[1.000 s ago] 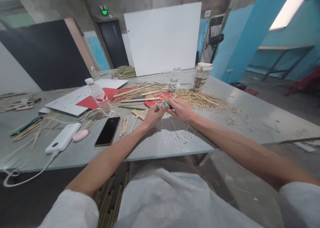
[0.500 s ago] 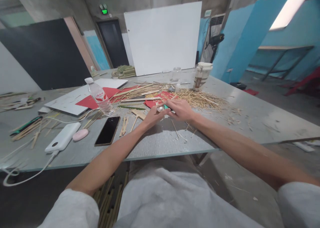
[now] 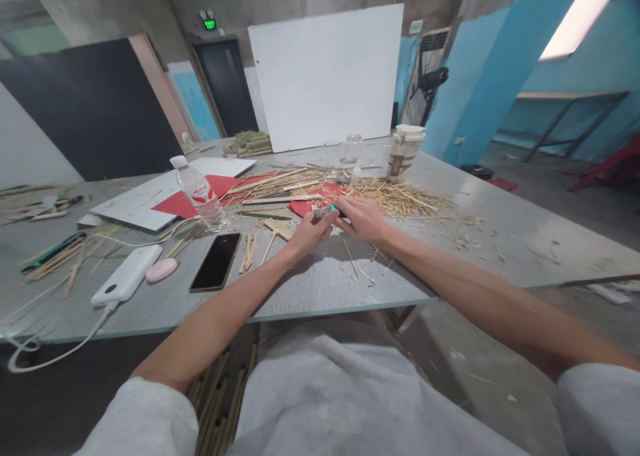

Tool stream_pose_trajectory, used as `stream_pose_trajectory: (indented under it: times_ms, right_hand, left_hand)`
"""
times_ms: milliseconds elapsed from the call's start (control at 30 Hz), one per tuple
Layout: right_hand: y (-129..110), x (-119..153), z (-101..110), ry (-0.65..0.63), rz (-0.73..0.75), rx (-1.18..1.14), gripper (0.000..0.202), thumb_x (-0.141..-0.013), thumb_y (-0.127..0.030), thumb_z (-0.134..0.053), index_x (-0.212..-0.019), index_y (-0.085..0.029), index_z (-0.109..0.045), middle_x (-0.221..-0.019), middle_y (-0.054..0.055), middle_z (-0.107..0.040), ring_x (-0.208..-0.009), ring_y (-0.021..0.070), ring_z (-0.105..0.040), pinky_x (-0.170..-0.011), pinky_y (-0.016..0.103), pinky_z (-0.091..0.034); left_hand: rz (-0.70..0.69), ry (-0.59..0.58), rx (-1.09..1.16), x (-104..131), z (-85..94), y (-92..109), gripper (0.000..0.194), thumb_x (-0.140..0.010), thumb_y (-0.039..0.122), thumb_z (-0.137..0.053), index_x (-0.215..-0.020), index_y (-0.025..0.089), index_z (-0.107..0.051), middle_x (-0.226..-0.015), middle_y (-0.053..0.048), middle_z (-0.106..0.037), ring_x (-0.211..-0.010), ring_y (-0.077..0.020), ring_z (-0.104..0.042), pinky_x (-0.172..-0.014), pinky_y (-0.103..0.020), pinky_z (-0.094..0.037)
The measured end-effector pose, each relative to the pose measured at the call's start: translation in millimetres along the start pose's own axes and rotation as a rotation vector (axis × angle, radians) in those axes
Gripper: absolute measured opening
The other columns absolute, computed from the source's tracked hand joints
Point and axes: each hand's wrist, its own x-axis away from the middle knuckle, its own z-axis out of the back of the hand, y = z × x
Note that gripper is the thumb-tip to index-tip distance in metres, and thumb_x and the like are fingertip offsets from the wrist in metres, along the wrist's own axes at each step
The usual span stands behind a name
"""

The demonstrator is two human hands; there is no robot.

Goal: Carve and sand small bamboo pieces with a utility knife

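Note:
Close together over the middle of the table, my two hands meet at a small whitish thing (image 3: 321,211) with a green end (image 3: 333,208). Its kind cannot be made out. My left hand (image 3: 311,233) pinches the whitish part between thumb and fingers. Curled over from the right, my right hand (image 3: 364,219) has its fingertips on the green end. Just beyond both hands lies red paper (image 3: 301,208) with straw bits on it. A pile of cut straw (image 3: 410,199) spreads behind my right hand. Left of my left hand are flat pale wood pieces (image 3: 278,229).
A phone (image 3: 215,263), a power bank (image 3: 127,275) with a white cable and a pink oval case (image 3: 161,270) lie at left. A clear bottle (image 3: 201,196) stands behind the phone. Farther back are a paper cup (image 3: 403,155), long straw strips (image 3: 285,178) and a white board (image 3: 330,76).
My left hand has turned slightly, its thumb drawn a little back from my right fingers. More of the whitish thing shows. Both hands stay in nearly the same place.

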Motion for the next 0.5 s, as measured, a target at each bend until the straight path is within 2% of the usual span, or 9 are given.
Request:
stream_pose_trajectory:
  times_ms: [500]
  right_hand:
    - [-6.4,0.2,-3.0,-0.004,-0.111,0.061,0.043,-0.113,-0.052,-0.039,-0.1,-0.018,-0.061,-0.093,0.011,-0.071,-0.077,0.0205,-0.059,-0.069,0.032,-0.035]
  left_hand:
    - [0.084,0.042,0.084,-6.6,-0.1,-8.2,0.072,-0.09,0.086,-0.058,-0.063,0.026,-0.031,-0.051,0.006,-0.026,-0.047,-0.0082,-0.022,-0.047,-0.031,-0.017]
